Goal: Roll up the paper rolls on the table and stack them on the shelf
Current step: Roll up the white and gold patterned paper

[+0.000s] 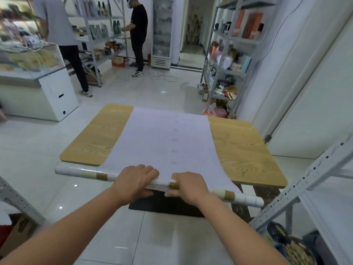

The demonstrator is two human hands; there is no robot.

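A long paper roll [91,174], white with tan squares, lies across the near edge of the wooden table [242,148]. Its unrolled white sheet [162,138] runs away from me over the tabletop, with faint numbers printed down it. My left hand [135,180] grips the roll near its middle, fingers curled over the top. Just to the right, my right hand [187,185] grips the roll too, thumb underneath. Both ends of the roll stick out past the sheet.
A grey metal shelf [305,186] stands close at my right, with a basket low down. Another stocked shelf [227,54] stands behind the table at right. Two people stand at the back left by a counter [44,88] and racks. A dark mat [166,204] lies under the table's near edge.
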